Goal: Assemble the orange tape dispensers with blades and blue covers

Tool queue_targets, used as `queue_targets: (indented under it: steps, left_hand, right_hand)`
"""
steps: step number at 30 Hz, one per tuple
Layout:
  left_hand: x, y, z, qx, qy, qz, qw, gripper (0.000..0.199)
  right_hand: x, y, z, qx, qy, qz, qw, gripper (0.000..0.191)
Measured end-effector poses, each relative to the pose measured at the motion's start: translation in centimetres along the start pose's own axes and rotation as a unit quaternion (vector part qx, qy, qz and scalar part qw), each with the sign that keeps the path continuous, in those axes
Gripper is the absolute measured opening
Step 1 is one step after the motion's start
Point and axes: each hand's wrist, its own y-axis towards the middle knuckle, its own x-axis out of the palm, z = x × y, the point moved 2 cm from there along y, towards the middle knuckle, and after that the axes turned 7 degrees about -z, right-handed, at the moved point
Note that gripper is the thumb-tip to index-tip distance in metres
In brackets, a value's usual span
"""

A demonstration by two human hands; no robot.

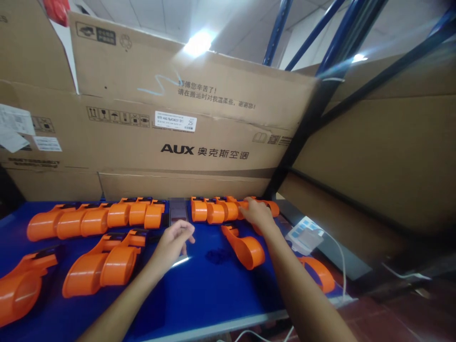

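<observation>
My left hand [174,238] hovers over the blue table, fingers loosely bent and a little apart, with nothing visible in them. Just beyond it lies a dark flat rectangular object [178,211]. At the back right, the fingers of my right hand [257,213] close on an orange looped strap [242,210] in a row of similar straps. Part of that strap is hidden by the hand. Nearer to me, a single orange loop [250,251] lies beside my right forearm. Left of my left hand are two orange loops with black ends [119,266].
Another row of orange loops [94,222] runs along the back left, and one more [21,289] lies at the left edge. A white-and-blue box with a cable [305,236] stands on the right. Large cardboard [213,123] and dark rack posts [302,133] bound the table [213,294].
</observation>
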Motion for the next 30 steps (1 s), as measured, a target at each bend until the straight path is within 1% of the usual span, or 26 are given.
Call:
queue_targets:
  steps: [4,7,9,11,14,15,17,20,22,23,24,26,28,29,30]
  left_hand:
    - [-0.1,0.0,0.1,-0.001,0.0,0.006,1.0,0.035]
    - [-0.4,0.1,0.2,0.012,-0.01,0.024,1.0,0.034]
    - [-0.7,0.1,0.3,0.016,-0.021,0.034,0.999,0.035]
    - [-1.1,0.2,0.4,0.019,-0.038,0.044,0.998,0.036]
    - [-1.8,0.4,0.9,0.038,-0.082,0.065,0.994,0.04]
    - [-2.0,0.4,1.1,0.045,-0.102,0.073,0.991,0.043]
    - [-2.3,0.4,1.6,0.05,-0.151,0.085,0.984,0.05]
    - [-2.0,0.2,2.3,0.035,-0.234,0.073,0.969,0.055]
    - [-1.7,0.1,2.6,0.024,-0.276,0.054,0.959,0.052]
    - [-1.5,0.0,2.7,0.023,-0.291,0.054,0.955,0.05]
    - [-1.5,-0.1,2.7,0.024,-0.304,0.066,0.95,0.047]
    - [-1.8,-0.2,2.7,0.031,-0.323,0.119,0.938,0.039]
    - [-2.2,-0.2,2.6,0.032,-0.33,0.16,0.93,0.037]
    - [-2.4,-0.3,2.6,0.028,-0.327,0.168,0.93,0.038]
    - [-2.6,-0.3,2.7,0.022,-0.318,0.168,0.933,0.041]
  right_hand:
    - [-1.2,0.0,-0.2,0.011,0.009,0.024,1.0,0.048]
    - [-3.0,-0.6,-0.5,0.028,0.019,0.061,0.998,0.052]
    - [-4.8,-1.6,-1.0,0.028,0.051,0.134,0.989,0.052]
    - [-6.7,-3.2,-2.0,0.017,0.072,0.208,0.975,0.049]
    - [-9.1,-6.4,-4.4,-0.041,0.121,0.303,0.944,0.042]
    - [-9.5,-7.7,-5.4,-0.076,0.146,0.329,0.93,0.039]
    - [-9.5,-10.1,-7.8,-0.173,0.196,0.343,0.902,0.036]
    - [-7.9,-13.2,-11.5,-0.296,0.246,0.316,0.867,0.032]
    - [-6.1,-14.6,-13.7,-0.356,0.27,0.265,0.855,0.031]
    - [-5.2,-15.1,-14.6,-0.375,0.287,0.234,0.85,0.031]
    - [-4.3,-15.4,-15.4,-0.382,0.31,0.21,0.845,0.033]
    - [-3.0,-15.2,-16.3,-0.391,0.368,0.167,0.827,0.036]
    - [-1.9,-14.2,-16.6,-0.387,0.441,0.12,0.801,0.028]
    - [-1.4,-13.3,-16.5,-0.376,0.473,0.095,0.791,0.021]
    - [-0.9,-12.4,-16.3,-0.353,0.498,0.078,0.788,0.019]
